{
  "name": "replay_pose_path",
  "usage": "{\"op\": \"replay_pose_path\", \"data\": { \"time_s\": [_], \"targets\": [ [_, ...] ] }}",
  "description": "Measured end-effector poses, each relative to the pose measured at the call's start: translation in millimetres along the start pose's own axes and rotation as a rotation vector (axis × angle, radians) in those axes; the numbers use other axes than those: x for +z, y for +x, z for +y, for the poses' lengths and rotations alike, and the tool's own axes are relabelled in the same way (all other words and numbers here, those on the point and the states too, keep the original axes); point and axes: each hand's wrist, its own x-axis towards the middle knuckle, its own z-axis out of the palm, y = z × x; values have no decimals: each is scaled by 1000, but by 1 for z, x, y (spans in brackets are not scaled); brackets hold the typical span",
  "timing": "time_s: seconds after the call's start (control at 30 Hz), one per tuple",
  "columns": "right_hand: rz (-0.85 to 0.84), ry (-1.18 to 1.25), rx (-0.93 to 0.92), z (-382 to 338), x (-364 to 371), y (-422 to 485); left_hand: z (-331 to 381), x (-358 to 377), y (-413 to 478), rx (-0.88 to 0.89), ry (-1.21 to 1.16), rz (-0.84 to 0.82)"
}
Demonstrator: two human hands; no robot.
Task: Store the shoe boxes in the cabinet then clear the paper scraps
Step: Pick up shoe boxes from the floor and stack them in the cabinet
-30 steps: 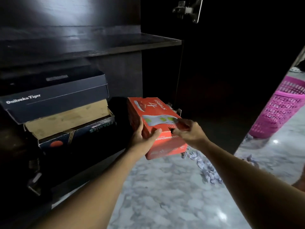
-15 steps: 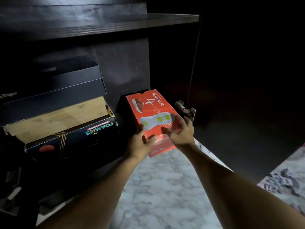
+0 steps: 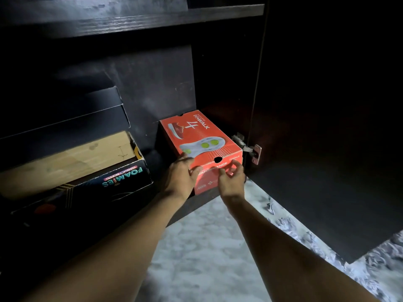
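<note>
A red shoe box (image 3: pixel 202 140) sits low in the right part of the dark cabinet (image 3: pixel 152 83), just beside the side wall and its hinge (image 3: pixel 250 149), near end at the front edge. The person's left hand (image 3: pixel 181 175) lies over the near left corner, fingers (image 3: pixel 185 160) fairly straight on top, thumb on the near face. The right hand (image 3: pixel 231 182) is at the near face, loosely curled and gripping nothing. An even, flat push from both hands should seat the box squarely, keeping knuckles off the hinge. Stacked boxes (image 3: pixel 122 179) stand left; paper scraps (image 3: pixel 287 223) litter the marble floor (image 3: pixel 207 247) to the right.
</note>
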Motion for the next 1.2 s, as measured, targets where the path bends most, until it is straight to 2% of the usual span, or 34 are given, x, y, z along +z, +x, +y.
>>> {"op": "replay_pose_path", "data": {
  "time_s": [0.17,0.23,0.37,0.47,0.67,0.97,1.2],
  "targets": [
    [3,70,63,-11,-5,23,0,11,17,2,15,-37],
    [-48,99,62,-13,-12,21,-1,13,18,-3,24,-32],
    [-131,28,49,-10,-16,17,3,10,18,-33,27,-60],
    [-126,-30,37,-15,-20,10,9,5,15,-65,27,-108],
    [-146,-463,-131,-32,-46,-29,25,-20,-2,2,18,-123],
    [-95,-922,-310,-102,-116,-106,76,-60,-60,129,-71,-211],
    [112,-996,-336,-143,-201,-206,154,-65,-134,315,-173,-263]
  ]
}}
